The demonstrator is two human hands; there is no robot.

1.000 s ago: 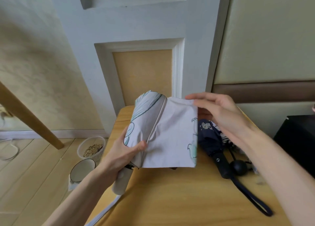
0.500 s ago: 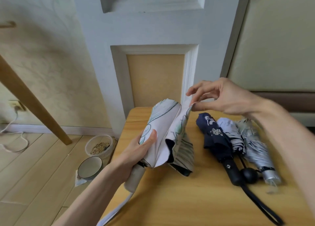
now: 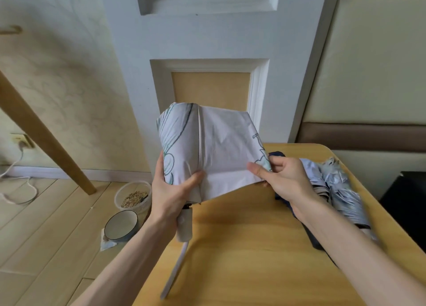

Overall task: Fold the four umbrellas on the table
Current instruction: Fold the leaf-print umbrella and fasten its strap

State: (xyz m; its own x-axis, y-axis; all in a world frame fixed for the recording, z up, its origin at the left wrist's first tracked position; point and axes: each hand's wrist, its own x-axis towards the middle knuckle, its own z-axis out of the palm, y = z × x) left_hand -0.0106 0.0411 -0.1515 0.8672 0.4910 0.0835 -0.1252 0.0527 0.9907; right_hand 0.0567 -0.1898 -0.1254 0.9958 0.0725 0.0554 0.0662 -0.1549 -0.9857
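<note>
— Where was the white printed umbrella?
— Held up over the left part of the bench, handle pointing down. The left hand was wrapped round the gathered cloth just above that handle, thumb pressed across it.
— And the right hand?
— It pinched the loose edge of one panel, which was pulled flat between both hands.
— The rest?
— The navy umbrella, pale lilac umbrella and silver umbrella lay side by side on the bench's right part, partly behind the right forearm.
</note>
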